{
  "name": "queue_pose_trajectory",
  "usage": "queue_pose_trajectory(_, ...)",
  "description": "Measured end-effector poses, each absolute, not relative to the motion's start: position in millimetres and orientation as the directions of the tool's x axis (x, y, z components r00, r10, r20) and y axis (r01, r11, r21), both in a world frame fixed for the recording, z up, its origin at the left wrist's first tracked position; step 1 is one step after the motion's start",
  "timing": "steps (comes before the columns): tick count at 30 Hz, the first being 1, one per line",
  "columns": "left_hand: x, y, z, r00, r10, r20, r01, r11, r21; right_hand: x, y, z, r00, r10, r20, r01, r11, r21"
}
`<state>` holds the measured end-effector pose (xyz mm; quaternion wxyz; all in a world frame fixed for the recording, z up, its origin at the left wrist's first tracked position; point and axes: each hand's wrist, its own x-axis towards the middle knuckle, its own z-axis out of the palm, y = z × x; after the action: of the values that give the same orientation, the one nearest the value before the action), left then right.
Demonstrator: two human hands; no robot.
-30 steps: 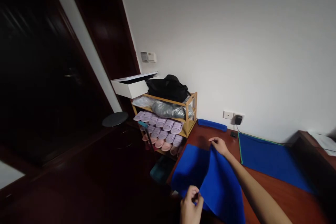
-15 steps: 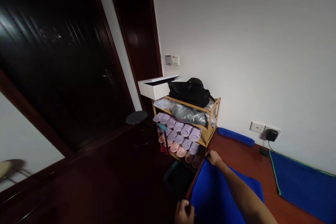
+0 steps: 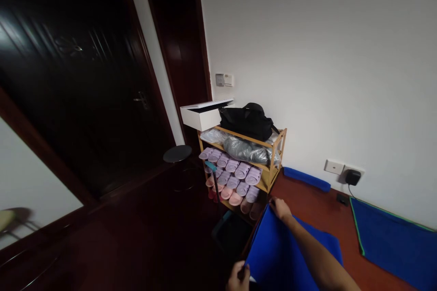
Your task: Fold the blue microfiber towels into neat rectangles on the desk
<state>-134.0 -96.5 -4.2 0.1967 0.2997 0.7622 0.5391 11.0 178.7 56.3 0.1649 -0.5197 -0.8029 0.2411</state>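
A bright blue cloth [image 3: 273, 245] lies partly over the red-brown table [image 3: 307, 204], its left side raised along the table's edge. At the cloth's far corner my right hand [image 3: 280, 210] is closed, thumb and fingers pinching the fabric. My left hand [image 3: 238, 277], low in the picture, pinches the near left corner of the same cloth. A small whitish patch shows beside the left fingers; I cannot make out what it is. My right forearm crosses over the cloth and hides part of it.
Beyond the table stands a wooden shoe rack [image 3: 273, 163] with lilac and pink slippers [image 3: 242, 170], a black bag [image 3: 247, 120] and a white box [image 3: 201, 117]. A rolled blue cloth [image 3: 307, 179] and a green-edged blue cloth [image 3: 392, 236] lie by the wall. A round stool [image 3: 177, 153] stands left.
My left hand has shifted slightly left, and the cloth's left edge is lifted and pulled straighter between both hands. The right hand keeps its hold, slightly lower.
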Motion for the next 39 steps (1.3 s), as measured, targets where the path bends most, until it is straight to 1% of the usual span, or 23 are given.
queue_pose_trajectory(3, -141.0, -96.8, 13.6, -0.710, 0.705, -0.001, 0.147, 0.150, 0.978, 37.4, 175.2, 81.9, -0.425, 0.900, 0.092, 0.656, 0.377, -0.654)
queue_pose_trajectory(6, -145.6, -98.1, 45.3, -0.672, 0.740, 0.012, 0.091, 0.067, 0.994, 81.8, 164.0, 117.1, -0.414, 0.890, 0.191, 0.557, 0.413, -0.721)
queue_pose_trajectory(11, -140.1, -100.1, 113.5, -0.550, 0.824, 0.133, 0.141, -0.065, 0.988, 174.8, 116.1, 182.5, -0.373, 0.873, 0.315, 0.444, 0.466, -0.765)
queue_pose_trajectory(16, -121.2, -100.6, 187.0, -0.378, 0.879, 0.290, 0.207, -0.225, 0.952, 255.1, 50.6, 240.3, -0.292, 0.855, 0.428, 0.397, 0.516, -0.760)
queue_pose_trajectory(19, -105.7, -103.2, 225.8, -0.279, 0.902, 0.329, 0.199, -0.281, 0.939, 291.5, 13.4, 268.3, -0.213, 0.846, 0.489, 0.441, 0.530, -0.725)
queue_pose_trajectory(23, -83.9, -108.0, 261.9, -0.208, 0.908, 0.364, 0.199, -0.325, 0.925, 326.7, -28.4, 295.2, -0.179, 0.807, 0.563, 0.506, 0.566, -0.650)
queue_pose_trajectory(26, -70.0, -109.4, 277.2, -0.171, 0.908, 0.383, 0.214, -0.345, 0.914, 345.9, -51.5, 304.4, -0.130, 0.790, 0.599, 0.529, 0.566, -0.633)
queue_pose_trajectory(29, -57.6, -107.8, 283.6, -0.138, 0.910, 0.391, 0.220, -0.357, 0.908, 361.4, -67.9, 304.4, -0.080, 0.797, 0.598, 0.543, 0.538, -0.644)
queue_pose_trajectory(33, -41.2, -100.9, 279.3, -0.076, 0.909, 0.410, 0.229, -0.384, 0.895, 377.2, -84.6, 297.9, -0.020, 0.807, 0.591, 0.564, 0.497, -0.660)
queue_pose_trajectory(36, -30.7, -95.3, 272.3, -0.044, 0.907, 0.418, 0.278, -0.391, 0.877, 385.7, -96.9, 293.7, 0.025, 0.810, 0.586, 0.571, 0.470, -0.673)
queue_pose_trajectory(39, -22.9, -93.3, 268.6, -0.021, 0.908, 0.418, 0.307, -0.392, 0.867, 391.5, -110.3, 291.9, 0.027, 0.823, 0.568, 0.578, 0.450, -0.680)
